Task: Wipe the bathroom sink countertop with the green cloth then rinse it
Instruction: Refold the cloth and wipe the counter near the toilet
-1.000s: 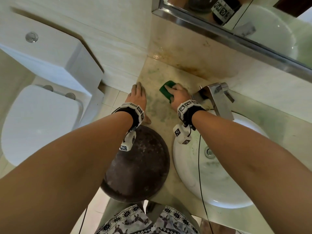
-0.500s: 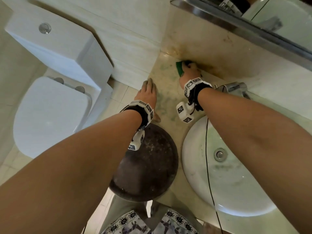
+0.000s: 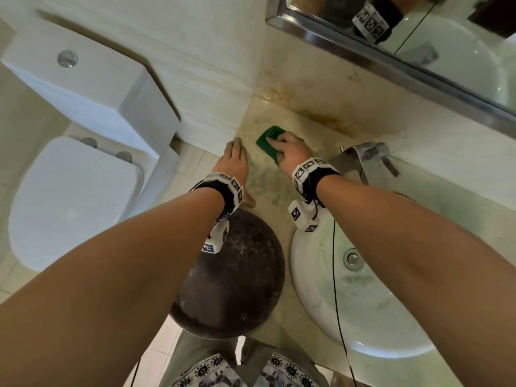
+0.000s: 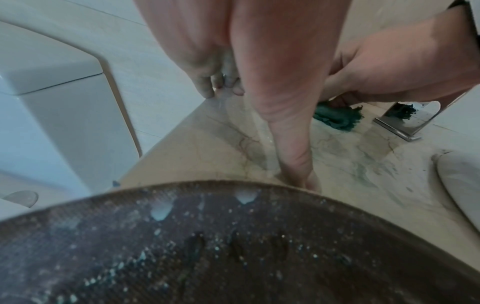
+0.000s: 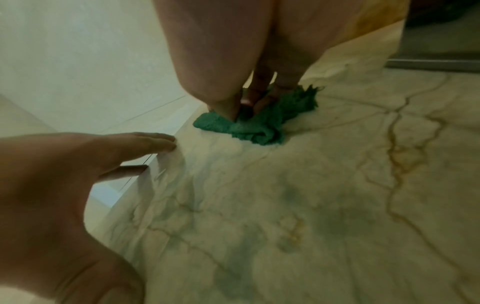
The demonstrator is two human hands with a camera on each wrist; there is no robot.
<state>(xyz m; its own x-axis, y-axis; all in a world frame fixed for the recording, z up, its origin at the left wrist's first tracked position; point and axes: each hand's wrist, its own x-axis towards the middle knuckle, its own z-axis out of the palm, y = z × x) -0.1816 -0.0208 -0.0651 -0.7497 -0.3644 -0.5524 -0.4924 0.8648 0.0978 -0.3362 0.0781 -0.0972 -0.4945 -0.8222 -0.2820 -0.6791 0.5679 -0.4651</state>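
the right hand (image 3: 290, 155) presses the green cloth (image 3: 269, 141) down on the counter (image 3: 268, 185), fingers curled on it. the cloth lies at 10 o'clock from the sink (image 3: 363, 303). the left hand (image 3: 233, 163) rests flat on the counter edge, fingers straight and together.

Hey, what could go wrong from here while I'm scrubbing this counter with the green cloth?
Your left hand rests flat at the countertop edge above the floor; on a wet surface it might slip off. The green cloth sits bunched under your right hand, so it may smear rather than lift the greenish streaks. The brown stains by the wall could get missed.
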